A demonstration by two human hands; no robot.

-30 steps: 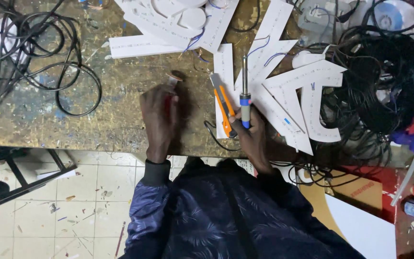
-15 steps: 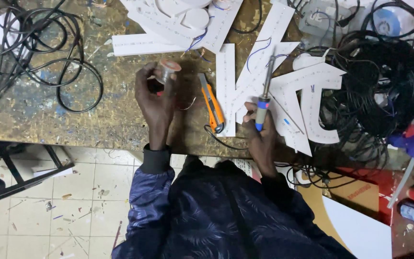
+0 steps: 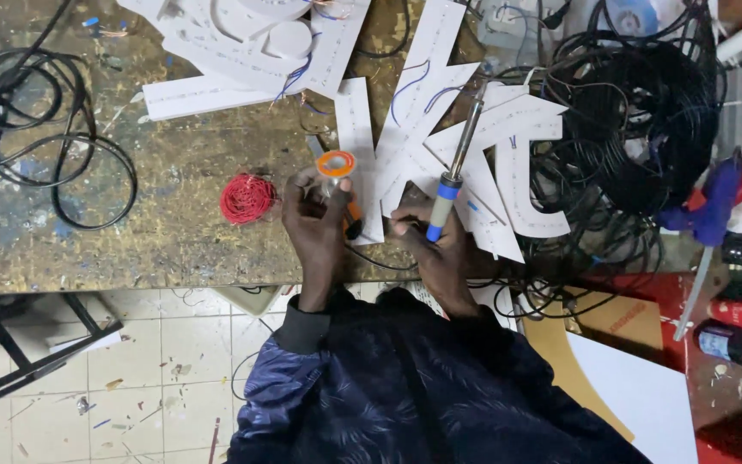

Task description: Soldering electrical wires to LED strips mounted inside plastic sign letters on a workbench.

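My left hand (image 3: 315, 230) grips a small clear spool with an orange rim (image 3: 335, 165), held upright over the worn table (image 3: 173, 172). A red coil of thin wire (image 3: 246, 198) lies on the table just left of that hand. My right hand (image 3: 441, 256) holds a soldering iron with a blue and grey handle (image 3: 450, 185), its tip pointing away over the white cut-out letters (image 3: 508, 155). An orange knife (image 3: 354, 215) shows partly between my hands.
More white letter pieces with thin wires (image 3: 251, 43) lie at the back. A big tangle of black cable (image 3: 637, 129) fills the right side, loops of black cable (image 3: 45, 129) the left. A blue glue gun (image 3: 706, 215) and cans (image 3: 740, 344) stand at far right.
My left hand has shifted right with the spool, and the red wire coil now lies uncovered on the table. My right hand has moved the soldering iron right, over the white letters.
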